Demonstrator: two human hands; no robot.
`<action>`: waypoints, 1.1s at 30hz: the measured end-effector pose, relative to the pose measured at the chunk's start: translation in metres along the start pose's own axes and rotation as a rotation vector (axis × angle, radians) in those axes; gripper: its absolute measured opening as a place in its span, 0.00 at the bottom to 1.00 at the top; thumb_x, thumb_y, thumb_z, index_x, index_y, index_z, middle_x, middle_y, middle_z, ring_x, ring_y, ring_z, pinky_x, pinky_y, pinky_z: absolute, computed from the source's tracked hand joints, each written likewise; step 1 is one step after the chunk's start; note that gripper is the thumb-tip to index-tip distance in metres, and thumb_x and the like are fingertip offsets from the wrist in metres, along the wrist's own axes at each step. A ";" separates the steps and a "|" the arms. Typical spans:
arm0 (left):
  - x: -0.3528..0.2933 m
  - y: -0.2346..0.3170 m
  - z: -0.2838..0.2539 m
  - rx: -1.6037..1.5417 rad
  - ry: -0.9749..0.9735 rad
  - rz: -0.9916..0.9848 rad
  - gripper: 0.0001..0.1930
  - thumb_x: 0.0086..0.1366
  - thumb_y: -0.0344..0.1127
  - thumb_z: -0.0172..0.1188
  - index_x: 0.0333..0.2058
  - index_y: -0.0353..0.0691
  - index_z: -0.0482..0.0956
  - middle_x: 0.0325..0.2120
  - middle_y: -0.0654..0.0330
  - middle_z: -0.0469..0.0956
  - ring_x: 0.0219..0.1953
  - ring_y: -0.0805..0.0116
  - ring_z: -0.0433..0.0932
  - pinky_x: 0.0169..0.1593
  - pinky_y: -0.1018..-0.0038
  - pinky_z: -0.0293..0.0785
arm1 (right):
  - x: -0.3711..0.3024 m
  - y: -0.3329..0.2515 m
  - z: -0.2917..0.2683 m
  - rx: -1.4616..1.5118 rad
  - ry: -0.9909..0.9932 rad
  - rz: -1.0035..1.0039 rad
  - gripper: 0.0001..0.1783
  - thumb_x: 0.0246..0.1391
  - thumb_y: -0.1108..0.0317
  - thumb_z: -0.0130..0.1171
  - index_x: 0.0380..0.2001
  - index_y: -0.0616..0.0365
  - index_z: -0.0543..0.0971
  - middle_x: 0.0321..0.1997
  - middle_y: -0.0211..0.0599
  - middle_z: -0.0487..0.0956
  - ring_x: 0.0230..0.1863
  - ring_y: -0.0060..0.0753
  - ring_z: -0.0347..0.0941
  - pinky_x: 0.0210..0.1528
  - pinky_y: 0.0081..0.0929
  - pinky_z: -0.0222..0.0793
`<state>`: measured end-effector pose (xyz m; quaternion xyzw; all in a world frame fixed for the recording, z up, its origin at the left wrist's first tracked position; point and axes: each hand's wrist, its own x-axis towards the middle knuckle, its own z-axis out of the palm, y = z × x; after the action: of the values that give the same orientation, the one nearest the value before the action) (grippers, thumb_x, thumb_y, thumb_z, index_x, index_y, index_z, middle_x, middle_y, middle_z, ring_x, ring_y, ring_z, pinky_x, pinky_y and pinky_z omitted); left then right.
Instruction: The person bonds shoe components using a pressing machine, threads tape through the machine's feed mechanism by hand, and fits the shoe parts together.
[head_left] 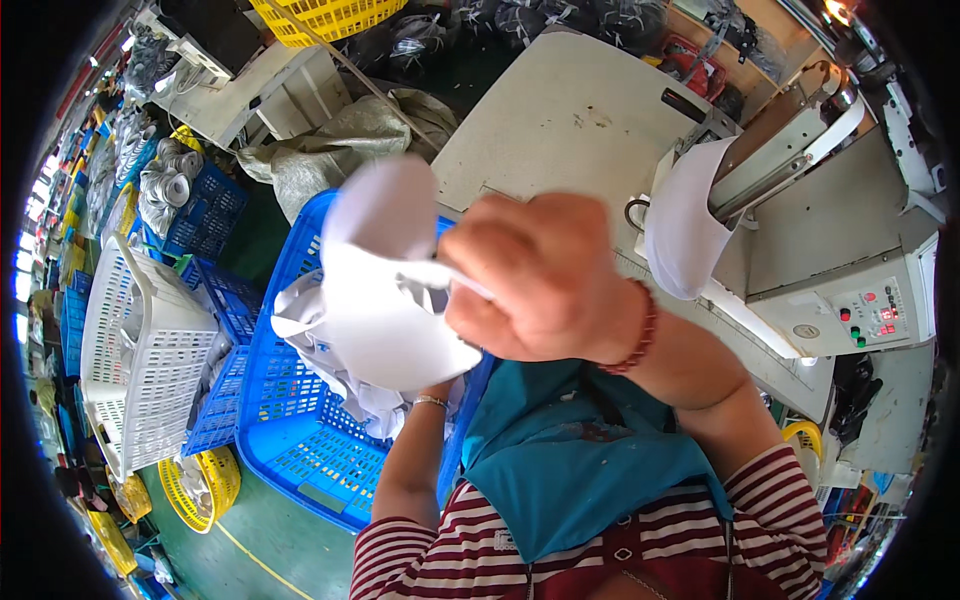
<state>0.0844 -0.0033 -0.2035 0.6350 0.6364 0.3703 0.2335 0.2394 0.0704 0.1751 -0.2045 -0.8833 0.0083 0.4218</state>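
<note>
My right hand [540, 270] is raised in front of me, fingers closed round the edge of a white shoe upper [390, 320]. The upper is blurred by motion and hangs over the blue basket [290, 450]. My left arm reaches down into that basket; only the back of my left hand [438, 389] shows by the wrist, and its fingers are hidden behind the upper. Several white pieces [310, 320] lie heaped in the basket. On the machine arm to the right sits another curved white upper [685, 220], apart from both hands.
A pale worktable [570, 110] stands ahead, with a grey machine [840, 270] bearing a button panel at right. White [150, 350] and yellow [205, 490] baskets stand to the left. A woven sack [340, 145] lies behind the blue basket, and a pole leans over it.
</note>
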 end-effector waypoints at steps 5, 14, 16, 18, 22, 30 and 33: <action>0.033 0.085 -0.061 0.590 -0.568 -0.099 0.24 0.52 0.45 0.60 0.49 0.46 0.72 0.48 0.52 0.72 0.52 0.51 0.68 0.55 0.60 0.64 | -0.026 0.031 -0.020 -0.006 -0.125 0.108 0.10 0.34 0.71 0.55 0.27 0.59 0.75 0.24 0.33 0.73 0.19 0.34 0.68 0.21 0.28 0.64; 0.084 0.178 -0.140 -1.001 -0.592 -0.171 0.37 0.63 0.64 0.34 0.49 0.35 0.73 0.43 0.55 0.76 0.42 0.69 0.75 0.43 0.74 0.71 | -0.083 0.032 -0.045 0.215 -0.126 0.080 0.13 0.35 0.71 0.54 0.30 0.55 0.77 0.40 0.36 0.74 0.36 0.38 0.69 0.40 0.32 0.65; 0.093 0.204 -0.132 -0.686 -0.599 0.010 0.36 0.62 0.65 0.39 0.49 0.35 0.72 0.44 0.58 0.75 0.43 0.69 0.74 0.43 0.73 0.71 | -0.087 0.028 -0.048 0.191 -0.110 0.061 0.14 0.34 0.71 0.55 0.31 0.55 0.77 0.40 0.36 0.74 0.38 0.39 0.70 0.41 0.33 0.66; 0.093 0.234 -0.129 -0.590 -0.579 0.022 0.36 0.61 0.65 0.40 0.49 0.35 0.72 0.45 0.59 0.74 0.43 0.69 0.73 0.44 0.73 0.70 | -0.093 0.024 -0.051 0.181 -0.097 0.072 0.22 0.26 0.72 0.65 0.33 0.52 0.75 0.42 0.31 0.72 0.43 0.39 0.70 0.45 0.34 0.66; 0.095 0.246 -0.122 -0.733 -0.553 0.030 0.25 0.61 0.48 0.53 0.49 0.35 0.72 0.49 0.57 0.70 0.47 0.66 0.71 0.50 0.68 0.66 | -0.114 0.019 -0.059 0.118 -0.018 0.068 0.26 0.23 0.74 0.67 0.35 0.51 0.75 0.43 0.31 0.71 0.45 0.39 0.70 0.44 0.35 0.67; 0.090 0.266 -0.101 -0.660 -0.284 0.130 0.14 0.63 0.36 0.55 0.42 0.33 0.77 0.47 0.51 0.74 0.48 0.64 0.73 0.50 0.73 0.68 | -0.130 0.015 -0.073 0.029 0.166 0.078 0.17 0.30 0.73 0.65 0.30 0.53 0.75 0.40 0.32 0.72 0.44 0.42 0.70 0.42 0.35 0.69; 0.112 0.274 -0.105 -1.081 -0.198 -0.178 0.16 0.66 0.36 0.50 0.44 0.27 0.73 0.38 0.51 0.78 0.39 0.65 0.79 0.45 0.71 0.74 | -0.142 0.006 -0.082 -0.122 0.209 -0.055 0.13 0.33 0.72 0.65 0.27 0.54 0.75 0.37 0.33 0.72 0.43 0.42 0.72 0.38 0.35 0.70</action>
<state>0.1687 0.0663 0.0907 0.4003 0.3823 0.5616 0.6150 0.3824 0.0111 0.1209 -0.2050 -0.8386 -0.0784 0.4986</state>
